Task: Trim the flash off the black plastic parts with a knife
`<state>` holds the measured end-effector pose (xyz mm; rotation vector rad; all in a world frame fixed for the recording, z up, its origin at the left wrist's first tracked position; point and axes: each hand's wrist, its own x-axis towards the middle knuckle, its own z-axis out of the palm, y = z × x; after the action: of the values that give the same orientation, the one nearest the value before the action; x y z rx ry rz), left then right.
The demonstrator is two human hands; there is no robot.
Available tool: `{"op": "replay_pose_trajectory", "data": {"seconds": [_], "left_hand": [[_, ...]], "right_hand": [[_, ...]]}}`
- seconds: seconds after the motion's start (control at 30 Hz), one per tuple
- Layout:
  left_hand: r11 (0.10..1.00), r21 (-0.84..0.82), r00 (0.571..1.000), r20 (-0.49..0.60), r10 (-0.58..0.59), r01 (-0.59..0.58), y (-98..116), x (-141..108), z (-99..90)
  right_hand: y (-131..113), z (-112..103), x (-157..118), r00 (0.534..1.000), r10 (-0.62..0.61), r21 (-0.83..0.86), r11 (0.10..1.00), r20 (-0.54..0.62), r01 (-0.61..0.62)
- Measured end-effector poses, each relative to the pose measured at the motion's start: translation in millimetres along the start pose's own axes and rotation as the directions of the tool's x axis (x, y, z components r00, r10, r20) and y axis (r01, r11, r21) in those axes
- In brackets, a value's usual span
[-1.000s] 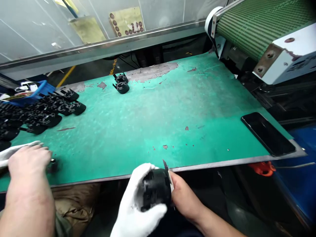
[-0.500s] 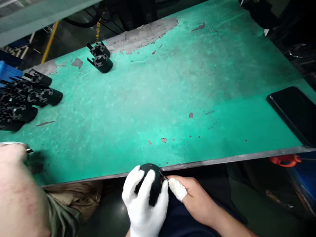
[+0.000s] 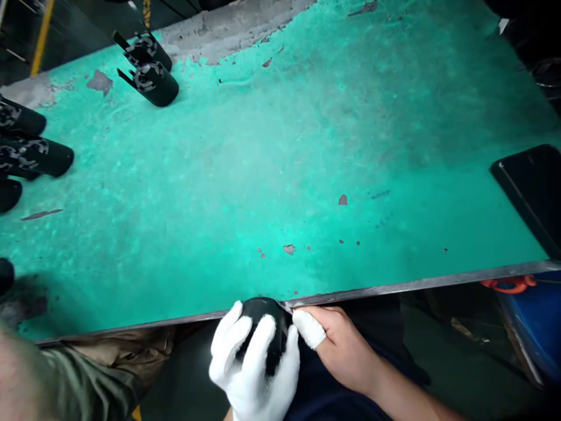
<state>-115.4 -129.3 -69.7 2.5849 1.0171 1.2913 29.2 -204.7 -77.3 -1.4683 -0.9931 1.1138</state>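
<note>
My left hand (image 3: 256, 374), in a white glove, is wrapped round a black plastic cup-shaped part (image 3: 263, 306) at the table's front edge, its rounded end facing up. My right hand (image 3: 342, 348), bare except for a white cover on the thumb, is closed in a pinch beside it. A thin metal blade-like tool (image 3: 286, 306) sticks out from the pinch and meets the right side of the black part. Most of the tool is hidden by the fingers, so its exact kind cannot be made out.
Two black cylindrical parts with prongs (image 3: 153, 82) stand at the table's back left. Several more (image 3: 48, 156) cluster at the left edge. A black phone-like slab (image 3: 532, 199) lies at right. An orange handle (image 3: 511, 284) is below the edge. Another person's arm (image 3: 21, 374) is at lower left.
The view has shifted, so the table's parts sit further left. Both hands stay at the black part, with the tool still against its side. The other person's arm has moved lower.
</note>
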Motion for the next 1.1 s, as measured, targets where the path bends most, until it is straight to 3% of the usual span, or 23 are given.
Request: {"op": "replay_pose_trajectory", "data": {"seconds": [0.2, 0.43, 0.67, 0.93, 1.1], "left_hand": [[1.000, -0.007, 1.000, 0.009, -0.014, 0.014, 1.4, 1.3, -0.4], [1.000, 0.007, 1.000, 0.007, -0.011, 0.011, -1.4, -3.5, 1.2], [1.000, 0.008, 1.000, -0.021, -0.014, 0.014, 0.1, 1.7, 2.0], [1.000, -0.004, 0.999, -0.046, 0.006, -0.006, -0.8, -0.9, 4.1], [1.000, -0.016, 0.998, -0.049, 0.025, -0.026, -1.6, -0.6, 3.6]], "right_hand": [[1.3, -1.5, -10.8, 0.996, 0.043, 0.075, 0.996, 0.078, -0.049], [4.7, -3.4, -5.2, 0.999, 0.049, -0.020, 0.999, 0.023, -0.049], [9.5, -6.7, -6.1, 0.993, 0.065, 0.045, 0.997, 0.099, -0.069], [1.4, -4.4, -2.0, 1.000, 0.029, -0.044, 0.999, 0.007, -0.029], [4.8, -1.2, -5.2, 1.000, 0.023, -0.001, 1.000, -0.004, -0.023]]}}
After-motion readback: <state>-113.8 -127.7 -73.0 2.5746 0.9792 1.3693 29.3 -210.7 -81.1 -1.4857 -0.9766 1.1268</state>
